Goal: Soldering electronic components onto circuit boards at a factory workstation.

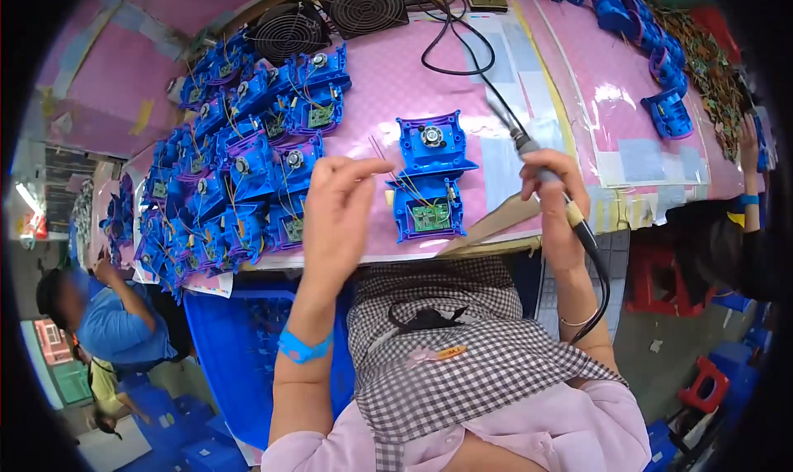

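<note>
My right hand (555, 199) is wrapped round a soldering iron (547, 175), its cable trailing down past my wrist. The iron's metal end points up and away to the left, smeared by motion. My left hand (337, 220) has its fingers bent together, fingertips beside thin loose wires (382, 151); whether the wires are pinched is unclear. Just right of those fingertips lies an opened blue plastic housing (442, 160) in two halves. The far half carries a round metal-rimmed part (432, 137); the near half holds a green circuit board (431, 217) with thin wires attached.
Many similar blue housings (248, 162) crowd the table's left. Two black fans (363, 8) stand at the back, near a coiled black cable (458, 51). More blue housings (665, 113) line the right. A blue crate (235, 332) sits below the front edge. Other people sit at both sides.
</note>
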### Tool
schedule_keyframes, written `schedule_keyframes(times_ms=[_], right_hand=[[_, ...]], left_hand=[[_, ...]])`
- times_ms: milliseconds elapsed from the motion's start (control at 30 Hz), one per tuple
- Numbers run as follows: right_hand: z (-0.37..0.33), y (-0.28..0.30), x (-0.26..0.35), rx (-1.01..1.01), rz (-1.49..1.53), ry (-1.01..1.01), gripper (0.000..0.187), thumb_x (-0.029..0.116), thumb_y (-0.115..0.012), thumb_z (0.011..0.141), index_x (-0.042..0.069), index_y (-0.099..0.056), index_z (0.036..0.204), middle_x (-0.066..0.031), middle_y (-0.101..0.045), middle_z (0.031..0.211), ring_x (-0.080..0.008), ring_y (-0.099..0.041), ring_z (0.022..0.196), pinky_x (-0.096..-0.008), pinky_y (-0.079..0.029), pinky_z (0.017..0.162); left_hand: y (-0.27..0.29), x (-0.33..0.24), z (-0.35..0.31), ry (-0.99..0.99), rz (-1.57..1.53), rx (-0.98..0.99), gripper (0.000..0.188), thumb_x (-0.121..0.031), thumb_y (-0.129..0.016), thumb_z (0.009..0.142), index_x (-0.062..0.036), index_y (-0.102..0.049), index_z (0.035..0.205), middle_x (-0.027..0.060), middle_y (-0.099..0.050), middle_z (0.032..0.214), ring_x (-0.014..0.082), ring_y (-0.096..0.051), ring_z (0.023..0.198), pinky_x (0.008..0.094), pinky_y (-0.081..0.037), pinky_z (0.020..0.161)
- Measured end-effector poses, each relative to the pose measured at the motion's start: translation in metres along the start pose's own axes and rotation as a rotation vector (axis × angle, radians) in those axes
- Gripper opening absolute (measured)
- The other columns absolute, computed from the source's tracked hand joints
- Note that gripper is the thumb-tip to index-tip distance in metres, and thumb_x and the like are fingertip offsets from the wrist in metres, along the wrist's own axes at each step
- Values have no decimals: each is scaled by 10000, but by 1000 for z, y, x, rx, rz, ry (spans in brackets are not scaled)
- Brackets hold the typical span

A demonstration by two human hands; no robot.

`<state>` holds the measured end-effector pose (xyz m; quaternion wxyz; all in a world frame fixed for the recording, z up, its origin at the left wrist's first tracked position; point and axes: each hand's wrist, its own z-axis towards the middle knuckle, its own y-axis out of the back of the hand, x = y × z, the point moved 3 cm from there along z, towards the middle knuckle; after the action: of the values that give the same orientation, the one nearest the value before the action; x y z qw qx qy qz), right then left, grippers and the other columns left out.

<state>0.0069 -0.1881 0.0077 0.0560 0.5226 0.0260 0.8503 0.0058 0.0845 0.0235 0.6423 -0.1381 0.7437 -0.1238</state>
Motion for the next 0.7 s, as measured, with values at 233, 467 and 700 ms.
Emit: schedule_keyframes(times_ms=[233,467,700], right_hand=[[-11,-11,-12,-3,129,-362,218,150,-584,913,-32,-650,1013,-82,-628,749,-103,-565,612,-215,-442,564],[-7,-17,-23,-8,242,-411,221,146,-599,904,-25,-665,1027,-88,-653,726,-109,-588,559,-208,-452,515],[-7,-16,-27,24,246,-406,218,140,-600,904,-17,-668,1039,-87,-653,742,-101,-587,580,-208,-458,535]], left_hand=[[-44,13,19,-566,1204,-27,131,-9,-648,814,-40,-714,923,80,-594,781,151,-566,657,296,-435,572],[-45,26,36,-554,1107,-58,86,-25,-694,765,-16,-700,850,75,-623,722,129,-561,549,261,-430,516],[-46,29,41,-556,1145,-70,92,-18,-688,765,-19,-702,856,77,-621,717,129,-559,553,268,-425,515]])
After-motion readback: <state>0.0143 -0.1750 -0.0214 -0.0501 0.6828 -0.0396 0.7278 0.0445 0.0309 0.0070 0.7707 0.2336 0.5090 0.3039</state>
